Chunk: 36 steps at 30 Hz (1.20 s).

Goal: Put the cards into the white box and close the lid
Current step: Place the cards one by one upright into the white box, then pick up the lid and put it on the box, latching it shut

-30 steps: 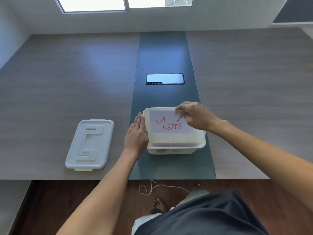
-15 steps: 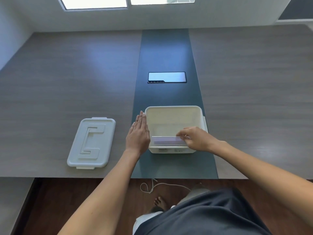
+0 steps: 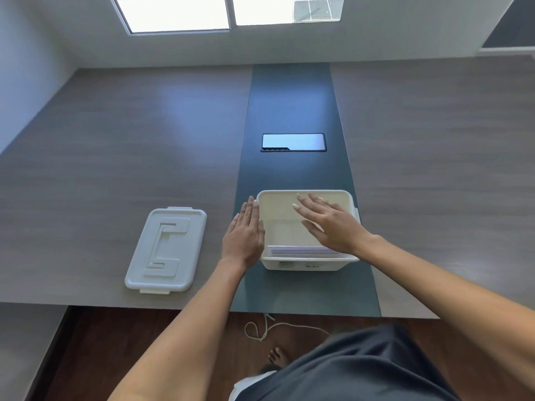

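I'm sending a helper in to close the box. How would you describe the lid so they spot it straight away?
Start at the dark strip running down the middle of the grey wooden table, where the open white box sits near the front edge. The lid lies flat on the wood left of it, beyond the left hand. It is the only flat white slab, with a raised angular pattern on top.

Long wood-grain table [image 3: 121,157], grey-brown, split down the middle by 1 dark teal strip [image 3: 289,111] running from near edge to far edge. Set flush into that strip, well beyond the near edge: 1 glossy black rectangular panel [image 3: 293,142], mirroring the bright sky. Above the far edge, pale wall with 2 window panes [image 3: 176,11] side by side. Below the near edge, dark reddish wooden floor [image 3: 139,342] with 1 loose white cord [image 3: 278,328] looped on it.
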Tool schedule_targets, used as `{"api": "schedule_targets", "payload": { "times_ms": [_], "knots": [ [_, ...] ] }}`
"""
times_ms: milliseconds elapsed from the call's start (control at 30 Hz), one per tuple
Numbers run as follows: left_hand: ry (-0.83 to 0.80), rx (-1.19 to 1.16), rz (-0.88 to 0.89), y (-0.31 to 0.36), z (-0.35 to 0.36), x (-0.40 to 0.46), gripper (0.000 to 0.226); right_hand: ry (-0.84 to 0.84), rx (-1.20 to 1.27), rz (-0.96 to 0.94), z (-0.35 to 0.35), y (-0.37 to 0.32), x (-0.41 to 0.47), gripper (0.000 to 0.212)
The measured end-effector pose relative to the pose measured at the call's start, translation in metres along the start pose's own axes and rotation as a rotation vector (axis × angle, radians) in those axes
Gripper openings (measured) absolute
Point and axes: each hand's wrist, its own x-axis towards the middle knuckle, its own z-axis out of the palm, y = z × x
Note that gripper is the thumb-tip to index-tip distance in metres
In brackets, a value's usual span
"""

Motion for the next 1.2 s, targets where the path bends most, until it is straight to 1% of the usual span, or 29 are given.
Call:
{"api": "schedule_targets", "payload": {
  "times_ms": [167,333,633,800,1000,1200],
  "knots": [
    [-0.005,0.067,0.019,-0.003,-0.015,0.001,0.065,-0.054,-0.125,0.062,0.008,0.002,0.033,0.062],
    [0.035,0.120,-0.052,-0.023,-0.034,-0.004,0.067,-0.056,-0.175,0.055,0.013,-0.002,0.072,0.066],
    [0.079,0.182,-0.295,-0.090,-0.063,-0.047,0.068,-0.124,-0.198,-0.078,0.037,-0.053,0.143,0.068],
    [0.074,0.217,-0.452,-0.128,-0.069,-0.078,0.064,-0.156,-0.222,-0.206,0.049,-0.091,0.177,0.067],
    [0.087,0.137,-0.607,-0.155,-0.062,-0.106,0.068,-0.246,-0.228,-0.281,0.074,-0.121,0.207,0.067],
    [0.050,0.026,-0.830,-0.166,-0.041,-0.126,0.082,-0.370,-0.268,-0.298,0.105,-0.139,0.235,0.069]
  ]
}}
